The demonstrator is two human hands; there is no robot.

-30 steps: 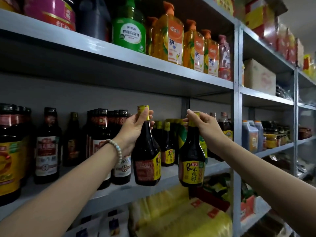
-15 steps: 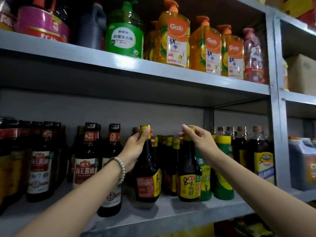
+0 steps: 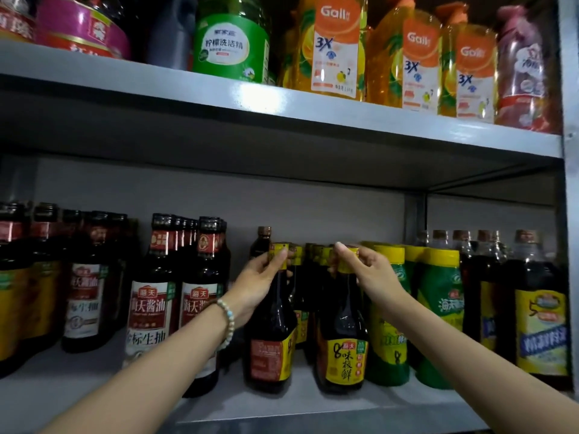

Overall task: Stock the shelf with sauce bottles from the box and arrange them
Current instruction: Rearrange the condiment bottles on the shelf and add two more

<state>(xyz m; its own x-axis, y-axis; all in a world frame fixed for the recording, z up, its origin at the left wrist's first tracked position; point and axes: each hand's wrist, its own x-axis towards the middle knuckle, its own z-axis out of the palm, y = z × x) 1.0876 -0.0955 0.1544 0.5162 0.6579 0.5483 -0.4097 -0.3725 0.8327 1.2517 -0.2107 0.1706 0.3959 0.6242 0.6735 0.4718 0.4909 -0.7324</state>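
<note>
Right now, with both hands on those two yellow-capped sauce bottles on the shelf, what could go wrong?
1. The left hand and right hand grip only the caps, so a tall bottle could tip when pushed.
2. The left sauce bottle and right sauce bottle stand near the shelf's front edge; a nudge might send one off.
3. The left sauce bottle's front label faces sideways, so the row may look uneven.

This is a shop or its stockroom. Grey painted metal shelving (image 3: 313,109) runs in tiers, crowded with many copies of the same goods: at 12 to 1 o'clock orange plastic detergent bottles (image 3: 336,45) stand side by side, at 9 o'clock rows of dark glass soy sauce bottles with red-and-white labels (image 3: 147,296), and at 3 o'clock green-and-yellow wrapped bottles (image 3: 438,308).
</note>
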